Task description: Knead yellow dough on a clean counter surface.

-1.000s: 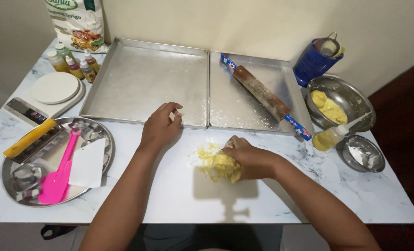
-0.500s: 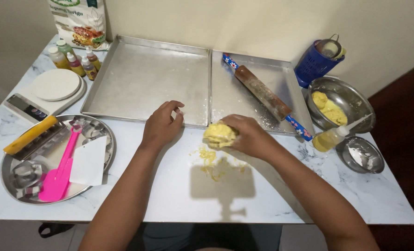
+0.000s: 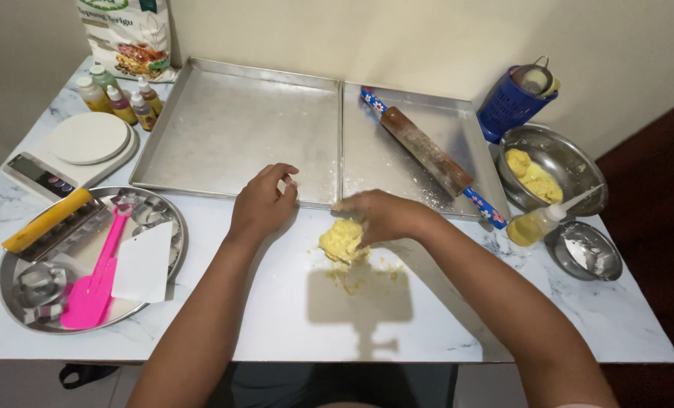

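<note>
A lump of yellow dough (image 3: 340,242) lies on the white marble table (image 3: 427,317), with crumbs scattered just below it. My right hand (image 3: 382,215) is curled over the lump's upper right side and grips it. My left hand (image 3: 263,202) rests on the table to the left of the dough, at the front rim of the left baking tray (image 3: 238,128); its fingers are loosely curled and hold nothing.
A second metal tray (image 3: 443,128) holds a rolling pin (image 3: 426,153). On the right stand a steel bowl with dough (image 3: 552,174), a squeeze bottle (image 3: 539,223), a small bowl (image 3: 585,249) and a blue jug (image 3: 507,109). To the left are a round tray with pink spatula (image 3: 91,279), a scale (image 3: 87,140), small bottles and a flour bag.
My right hand lifted the dough off the table up towards the trays, then brought it down again onto the table. My left hand barely moved.
</note>
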